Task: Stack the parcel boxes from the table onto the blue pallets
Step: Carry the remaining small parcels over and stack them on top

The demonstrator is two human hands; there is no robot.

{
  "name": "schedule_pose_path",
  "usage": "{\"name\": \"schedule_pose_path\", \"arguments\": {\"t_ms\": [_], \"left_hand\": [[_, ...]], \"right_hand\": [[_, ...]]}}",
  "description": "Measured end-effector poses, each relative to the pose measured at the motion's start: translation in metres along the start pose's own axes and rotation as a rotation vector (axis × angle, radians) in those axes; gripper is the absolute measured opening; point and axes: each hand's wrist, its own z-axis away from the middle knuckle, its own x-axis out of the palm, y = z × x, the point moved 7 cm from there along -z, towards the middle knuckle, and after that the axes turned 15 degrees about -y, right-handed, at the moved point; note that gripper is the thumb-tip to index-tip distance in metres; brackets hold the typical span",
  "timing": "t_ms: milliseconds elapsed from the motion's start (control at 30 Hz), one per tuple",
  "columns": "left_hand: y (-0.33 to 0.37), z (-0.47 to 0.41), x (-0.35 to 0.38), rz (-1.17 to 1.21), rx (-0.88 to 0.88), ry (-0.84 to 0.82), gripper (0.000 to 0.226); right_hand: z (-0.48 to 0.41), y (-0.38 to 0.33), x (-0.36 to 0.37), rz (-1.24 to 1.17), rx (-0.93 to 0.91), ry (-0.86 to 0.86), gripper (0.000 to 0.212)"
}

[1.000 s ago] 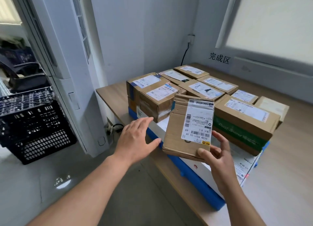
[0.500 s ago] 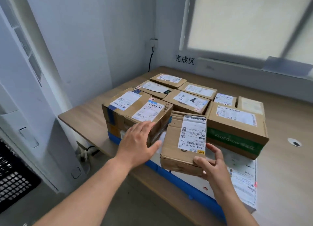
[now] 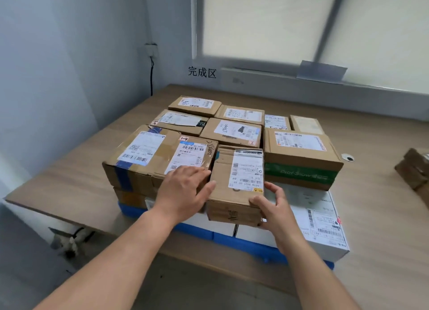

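The wooden table [image 3: 69, 189] runs wide under it all, and the blue pallet [image 3: 246, 242] lies on it, right below your small parcel [image 3: 234, 193]. Between the pallet and the small parcel is a flat white box [image 3: 325, 228]; whether the parcel's weight is fully on it, I cannot tell. Tight against the parcel's left side is the big blue-taped box [image 3: 148, 156], and just to its right the green-banded box [image 3: 299, 163]. More labelled boxes fill the rows behind it. Your left hand [image 3: 183, 191] lies flat, with straight fingers on the taped box and the thumb touching the parcel's left edge. Your right hand [image 3: 274, 207] grips the parcel's near right corner, thumb on top.
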Motion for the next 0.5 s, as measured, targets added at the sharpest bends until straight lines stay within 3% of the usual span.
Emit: {"name": "schedule_pose_path", "arguments": {"t_ms": [167,333,500], "left_hand": [[-0.002,-0.002,-0.001,-0.085,0.035,-0.065,0.088],[-0.003,-0.005,-0.002,-0.165,0.059,-0.114,0.068],[-0.006,-0.009,-0.003,-0.188,0.085,-0.130,0.064]], "right_hand": [[-0.007,-0.002,0.007,0.015,0.049,0.040,0.059],[-0.010,-0.007,0.012,0.146,0.103,0.052,0.052],[-0.013,-0.008,0.011,0.193,0.117,0.070,0.056]]}}
